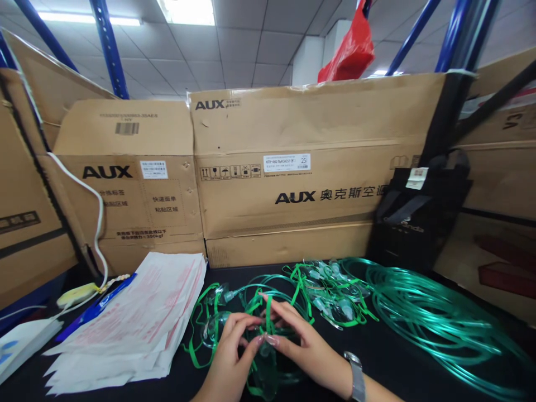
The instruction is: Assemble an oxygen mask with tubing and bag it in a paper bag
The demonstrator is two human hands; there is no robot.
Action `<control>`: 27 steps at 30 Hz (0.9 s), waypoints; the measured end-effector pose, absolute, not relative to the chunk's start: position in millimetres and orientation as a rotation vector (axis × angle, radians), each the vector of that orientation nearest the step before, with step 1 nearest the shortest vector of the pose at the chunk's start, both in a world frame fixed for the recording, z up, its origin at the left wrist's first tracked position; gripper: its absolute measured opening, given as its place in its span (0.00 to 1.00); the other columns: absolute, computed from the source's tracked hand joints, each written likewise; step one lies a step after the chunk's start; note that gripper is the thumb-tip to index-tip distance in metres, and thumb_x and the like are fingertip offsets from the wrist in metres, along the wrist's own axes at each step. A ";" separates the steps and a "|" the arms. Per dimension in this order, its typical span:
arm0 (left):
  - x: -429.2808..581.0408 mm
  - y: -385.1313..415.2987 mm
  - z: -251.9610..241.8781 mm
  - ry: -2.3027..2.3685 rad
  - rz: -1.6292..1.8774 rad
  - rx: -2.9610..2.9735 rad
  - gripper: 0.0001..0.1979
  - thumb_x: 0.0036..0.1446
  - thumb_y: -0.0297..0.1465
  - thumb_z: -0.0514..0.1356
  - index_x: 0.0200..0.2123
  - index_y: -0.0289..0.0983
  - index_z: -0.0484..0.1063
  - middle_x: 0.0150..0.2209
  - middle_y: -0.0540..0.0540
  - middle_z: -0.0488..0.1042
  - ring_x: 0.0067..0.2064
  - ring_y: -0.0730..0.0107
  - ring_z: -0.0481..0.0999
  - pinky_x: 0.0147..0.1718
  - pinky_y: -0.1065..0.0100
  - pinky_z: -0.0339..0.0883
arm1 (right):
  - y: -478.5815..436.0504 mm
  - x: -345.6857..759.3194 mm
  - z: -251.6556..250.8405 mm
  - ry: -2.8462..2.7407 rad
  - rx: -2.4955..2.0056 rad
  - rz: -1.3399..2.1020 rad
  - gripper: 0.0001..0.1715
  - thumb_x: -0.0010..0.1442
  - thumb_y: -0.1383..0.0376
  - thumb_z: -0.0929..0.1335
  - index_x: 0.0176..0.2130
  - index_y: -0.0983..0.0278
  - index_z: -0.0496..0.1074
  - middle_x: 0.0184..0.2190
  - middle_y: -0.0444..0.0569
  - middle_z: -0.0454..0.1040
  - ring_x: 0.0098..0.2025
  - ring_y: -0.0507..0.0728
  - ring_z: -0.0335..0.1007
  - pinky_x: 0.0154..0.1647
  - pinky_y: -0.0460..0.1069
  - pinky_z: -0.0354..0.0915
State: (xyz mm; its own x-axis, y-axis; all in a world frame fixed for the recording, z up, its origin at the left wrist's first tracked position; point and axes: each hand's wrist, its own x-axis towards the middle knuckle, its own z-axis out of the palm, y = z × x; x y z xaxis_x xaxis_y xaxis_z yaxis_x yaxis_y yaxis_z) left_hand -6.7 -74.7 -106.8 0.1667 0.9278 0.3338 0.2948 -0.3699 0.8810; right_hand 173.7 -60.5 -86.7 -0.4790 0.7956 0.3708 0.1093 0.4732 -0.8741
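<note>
Low in the middle of the head view, my left hand [235,349] and my right hand [304,340] meet over a clear green oxygen mask [266,371]. Both hands are closed, thumbs and fingertips pinching at the mask's green elastic strap [268,310]. The exact grip is partly hidden behind the fingers. Another mask [213,329] with a loose green strap lies just left of my left hand. Beyond my fingers are loops of green tubing [268,279], and a heap of masks with straps [335,293] sits farther back to the right.
Coiled green tubing [435,318] covers the table's right side. A stack of printed white bags [138,318] lies on the left, near a white cable [100,223]. Cardboard panels [318,218] wall off the back. A black bag [412,223] hangs at the back right.
</note>
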 end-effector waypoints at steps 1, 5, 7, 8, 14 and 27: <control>-6.3 -75.3 -105.7 1.162 1.216 1.802 0.09 0.54 0.33 0.55 0.38 0.40 0.71 0.41 0.43 0.66 0.42 0.62 0.70 0.35 0.66 0.67 | -60.0 173.8 -86.6 -1.853 -0.744 1.085 0.32 0.56 0.57 0.66 0.58 0.51 0.55 0.47 0.48 0.63 0.49 0.55 0.60 0.51 0.52 0.57; -4.5 -77.0 -103.3 1.198 1.222 1.864 0.06 0.54 0.32 0.55 0.34 0.38 0.69 0.37 0.44 0.66 0.38 0.64 0.70 0.31 0.68 0.66 | -59.6 172.7 -78.7 -1.606 -0.691 1.341 0.39 0.54 0.55 0.68 0.60 0.54 0.50 0.38 0.46 0.69 0.44 0.55 0.64 0.48 0.52 0.58; -4.3 -78.2 -102.2 1.224 1.214 1.907 0.06 0.55 0.33 0.54 0.33 0.38 0.69 0.36 0.45 0.66 0.34 0.66 0.69 0.30 0.68 0.66 | -59.7 172.4 -72.7 -1.510 -0.705 1.430 0.42 0.54 0.55 0.68 0.61 0.57 0.46 0.30 0.43 0.70 0.39 0.54 0.67 0.47 0.53 0.58; -4.5 -78.9 -101.7 1.232 1.213 1.937 0.06 0.55 0.33 0.54 0.33 0.39 0.69 0.36 0.45 0.66 0.34 0.67 0.69 0.30 0.68 0.66 | -59.6 172.4 -70.6 -1.483 -0.721 1.448 0.43 0.54 0.55 0.67 0.62 0.58 0.45 0.28 0.42 0.70 0.36 0.54 0.68 0.47 0.53 0.58; -9.6 -80.8 -101.6 1.201 1.275 2.241 0.06 0.56 0.29 0.53 0.33 0.39 0.69 0.34 0.45 0.68 0.37 0.64 0.70 0.36 0.67 0.66 | -53.9 171.0 -78.1 -1.445 -0.848 1.374 0.43 0.52 0.54 0.68 0.60 0.62 0.50 0.22 0.39 0.68 0.27 0.52 0.65 0.39 0.51 0.60; -8.8 -83.5 -102.1 1.203 1.157 2.383 0.06 0.57 0.29 0.52 0.38 0.39 0.66 0.37 0.43 0.68 0.40 0.63 0.70 0.38 0.65 0.67 | -58.0 164.5 -83.3 -1.502 -0.884 1.325 0.39 0.50 0.50 0.68 0.56 0.61 0.56 0.20 0.37 0.61 0.23 0.50 0.61 0.28 0.47 0.61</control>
State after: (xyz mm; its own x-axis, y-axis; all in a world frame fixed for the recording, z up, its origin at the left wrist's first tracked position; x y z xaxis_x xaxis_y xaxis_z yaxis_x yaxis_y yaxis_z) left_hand -8.8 -83.5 -102.1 0.3503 0.7599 0.5476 0.5769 -0.6356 0.5131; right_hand 164.5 -58.0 -83.3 -0.3225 0.9308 0.1723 -0.0552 0.1632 -0.9850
